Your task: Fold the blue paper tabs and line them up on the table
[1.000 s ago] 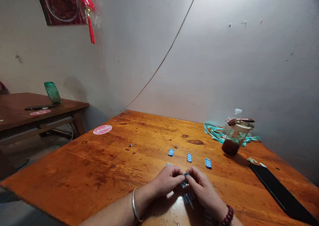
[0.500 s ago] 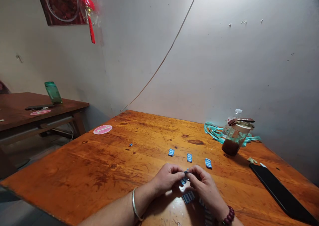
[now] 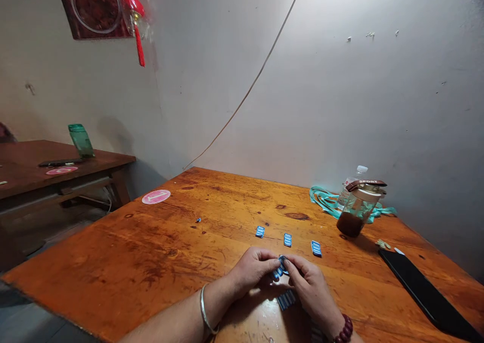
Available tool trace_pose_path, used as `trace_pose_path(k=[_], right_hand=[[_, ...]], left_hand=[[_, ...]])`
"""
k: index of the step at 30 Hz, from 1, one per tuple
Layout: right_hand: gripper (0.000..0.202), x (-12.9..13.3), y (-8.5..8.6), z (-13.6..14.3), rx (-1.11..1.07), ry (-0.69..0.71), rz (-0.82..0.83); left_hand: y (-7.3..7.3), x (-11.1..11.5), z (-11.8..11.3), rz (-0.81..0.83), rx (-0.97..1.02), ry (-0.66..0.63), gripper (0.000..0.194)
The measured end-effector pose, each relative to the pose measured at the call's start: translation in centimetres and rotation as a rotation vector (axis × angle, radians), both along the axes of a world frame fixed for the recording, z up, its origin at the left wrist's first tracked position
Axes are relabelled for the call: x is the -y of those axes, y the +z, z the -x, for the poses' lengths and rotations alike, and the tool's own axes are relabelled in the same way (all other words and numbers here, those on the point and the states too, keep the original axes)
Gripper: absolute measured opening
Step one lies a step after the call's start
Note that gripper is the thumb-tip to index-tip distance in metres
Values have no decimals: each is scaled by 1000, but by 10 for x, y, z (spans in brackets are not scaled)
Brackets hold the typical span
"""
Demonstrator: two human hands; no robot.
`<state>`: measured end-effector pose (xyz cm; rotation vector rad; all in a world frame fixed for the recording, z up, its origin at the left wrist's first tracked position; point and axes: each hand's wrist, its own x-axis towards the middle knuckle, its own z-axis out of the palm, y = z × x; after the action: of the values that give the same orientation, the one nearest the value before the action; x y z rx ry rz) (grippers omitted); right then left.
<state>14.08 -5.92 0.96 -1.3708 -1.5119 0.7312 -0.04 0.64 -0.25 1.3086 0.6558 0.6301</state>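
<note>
My left hand (image 3: 251,271) and my right hand (image 3: 310,282) meet above the wooden table, both pinching a small blue-and-white piece (image 3: 279,271) between thumbs and fingertips. Just below them another blue-and-white striped piece (image 3: 286,299) lies on the table, partly behind my right hand. Three similar pieces lie farther off in a row: one at left (image 3: 260,231), one in the middle (image 3: 288,239) and one at right (image 3: 316,248). A tiny blue scrap (image 3: 198,220) rests to the left of that row.
The wooden table (image 3: 151,262) bears a round pink sticker (image 3: 156,196), a cup of brown liquid (image 3: 355,212), a clear bottle (image 3: 345,194), a teal strap (image 3: 324,202) and a black flat device (image 3: 427,292). A second table (image 3: 102,169) with a green bottle (image 3: 81,141) stands at left.
The held piece has turned a little and shows more of its blue face between my fingertips. My fingers have shifted slightly; the pieces on the table have not moved.
</note>
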Motion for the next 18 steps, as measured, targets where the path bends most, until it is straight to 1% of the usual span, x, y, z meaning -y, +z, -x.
trace_pose_path(k=[5,9,13,15,17,18], right_hand=[[22,0,1,2,-40,-17,3],[22,0,-1,3,-76,-13,42],[23,0,-2,2,-76,16,48],[25,-1,0,-1,-48,1,36],[25,0,5,-5,3,-21,24],[24,0,8,-7,38,-10,31]], left_hand=[[0,0,0,-39,-58,19,36],[-1,0,0,-135,-117,41,33],[2,1,-1,-173,-114,48,29],[5,0,0,-178,-95,97,28],[9,-3,2,-161,-35,166,29],[10,-5,3,-143,5,203,29]])
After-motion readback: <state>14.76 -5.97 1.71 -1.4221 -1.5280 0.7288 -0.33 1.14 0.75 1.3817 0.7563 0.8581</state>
